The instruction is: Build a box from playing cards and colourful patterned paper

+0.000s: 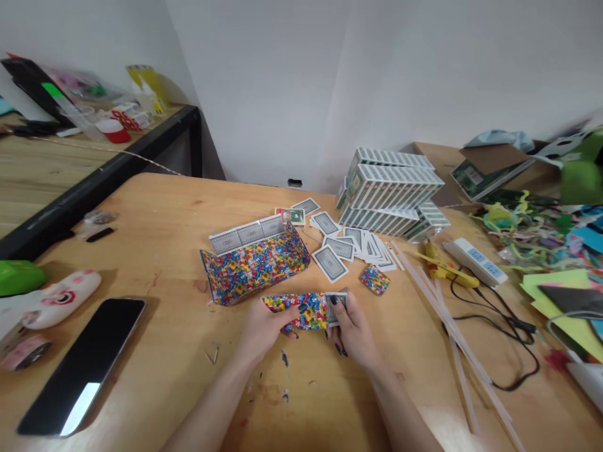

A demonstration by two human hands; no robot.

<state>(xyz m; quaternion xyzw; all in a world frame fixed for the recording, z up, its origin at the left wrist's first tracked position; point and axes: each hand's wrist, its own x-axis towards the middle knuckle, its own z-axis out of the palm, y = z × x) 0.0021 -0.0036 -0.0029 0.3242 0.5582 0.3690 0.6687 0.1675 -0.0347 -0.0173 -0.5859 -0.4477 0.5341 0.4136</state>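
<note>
A strip covered in a colourful pattern [311,312] is held level between my two hands, close to the table's front. My left hand [266,326] is closed on its left end. At its right end, my right hand [353,329] pinches a grey-backed playing card [333,311] against the strip. Just beyond stands a folded structure [257,267] with the same colourful covering and grey card backs along its rear edge. A small colourful square [375,279] lies to the right, near loose playing cards [330,263] spread face down.
Stacked card boxes [396,188] stand at the back. On the right are a yellow glue gun [445,267], clear sticks [456,333], a power strip [477,261] and cables. A black phone [82,367] lies at the left. Scraps dot the wooden table [174,351].
</note>
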